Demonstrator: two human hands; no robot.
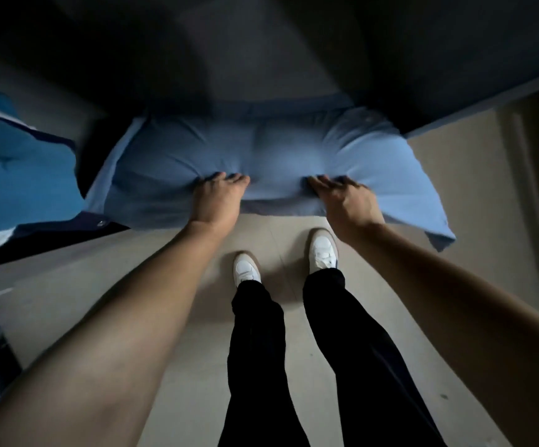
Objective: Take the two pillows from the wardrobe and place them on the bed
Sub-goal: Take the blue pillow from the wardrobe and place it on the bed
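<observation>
Head view: blue garment (19, 175) hangs far left. Light blue pillow (261, 156) lies half out of the dark wardrobe (261, 59), long axis left-right, near edge toward you above the floor (165, 253). Your left hand (218, 198) and right hand (347, 201) pinch its near edge, fingers curled into fabric.

Domestic bedroom, storage corner. Evidenced by a dark wardrobe (261, 59) standing open, with a soft blue pillow (261, 156) in a fabric case resting at the edge of its shelf. Further blue bedding or clothing (19, 169), with a snap button, noted at the left. Plain beige tiled floor (181, 366) underfoot. Dim indoor lighting throughout. Motion blur obscures finer detail of the interior.
</observation>
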